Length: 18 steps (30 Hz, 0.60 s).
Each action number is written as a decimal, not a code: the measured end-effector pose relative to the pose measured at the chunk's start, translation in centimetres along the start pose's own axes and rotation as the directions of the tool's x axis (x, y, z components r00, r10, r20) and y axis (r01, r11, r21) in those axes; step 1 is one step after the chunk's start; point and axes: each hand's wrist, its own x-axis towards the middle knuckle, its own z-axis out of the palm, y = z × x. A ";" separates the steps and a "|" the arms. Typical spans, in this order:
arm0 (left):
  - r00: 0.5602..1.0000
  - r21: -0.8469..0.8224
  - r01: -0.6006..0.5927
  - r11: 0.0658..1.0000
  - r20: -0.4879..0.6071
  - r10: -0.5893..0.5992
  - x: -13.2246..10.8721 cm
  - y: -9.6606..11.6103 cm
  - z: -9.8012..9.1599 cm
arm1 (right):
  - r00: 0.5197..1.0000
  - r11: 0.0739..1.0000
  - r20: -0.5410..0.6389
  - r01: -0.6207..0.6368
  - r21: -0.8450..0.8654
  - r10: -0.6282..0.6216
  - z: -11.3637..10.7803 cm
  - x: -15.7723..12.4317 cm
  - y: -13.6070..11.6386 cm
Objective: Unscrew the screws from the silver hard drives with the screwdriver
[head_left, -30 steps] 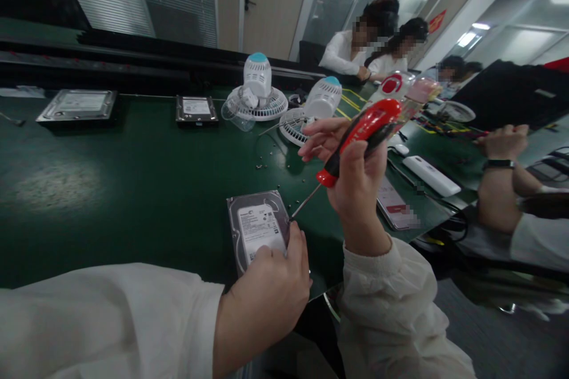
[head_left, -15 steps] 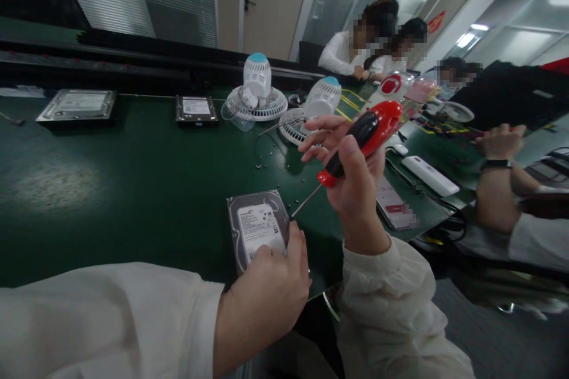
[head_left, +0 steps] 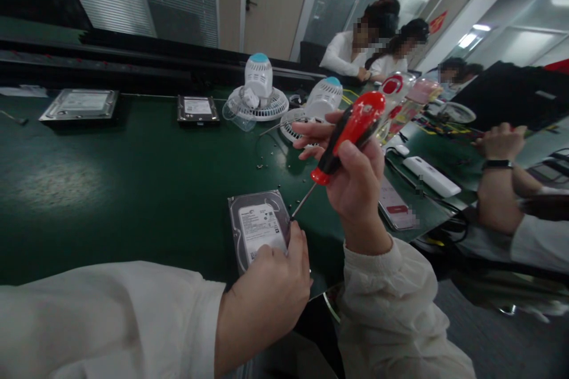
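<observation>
A hard drive [head_left: 260,225] lies label up near the front edge of the green table. Over its near right part rests my left hand [head_left: 271,284], gripping the drive, with the forefinger along the right edge close to the screwdriver's tip. My right hand [head_left: 355,172] is closed around the red and black handle of a screwdriver [head_left: 349,136], with some fingers lifted off it. The slanted shaft runs down to the drive's right edge; the exact contact point is too small to make out. Several small screws [head_left: 261,166] lie beyond the drive.
Two white fans [head_left: 259,80] stand at the back. Two more drives, a large one [head_left: 80,105] and a small one [head_left: 197,109], lie further left. A phone [head_left: 395,207] and a white power strip [head_left: 431,176] are on the right, near a co-worker's arm [head_left: 500,189].
The screwdriver's handle has turned in my right hand, showing more red, and tilted slightly left. Its tip and my left hand on the hard drive stay in place.
</observation>
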 end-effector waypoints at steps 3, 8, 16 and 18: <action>1.000 -0.005 0.005 1.000 0.006 -0.005 0.0 0.0 0.0 | 0.997 0.997 0.030 0.076 0.014 -0.077 0.2 0.0 0.3; 1.000 -0.020 0.002 1.000 0.009 -0.002 -0.1 0.2 0.1 | 0.997 0.992 0.060 0.046 0.119 -0.054 0.0 0.4 0.4; 1.000 -0.027 -0.003 1.000 0.021 0.003 0.0 0.1 0.0 | 0.997 0.999 -0.081 0.018 -0.026 -0.020 0.1 0.0 0.4; 1.000 -0.029 -0.004 1.000 0.013 0.005 -0.1 0.1 0.0 | 0.996 0.999 -0.079 0.034 -0.016 -0.035 0.0 0.1 0.6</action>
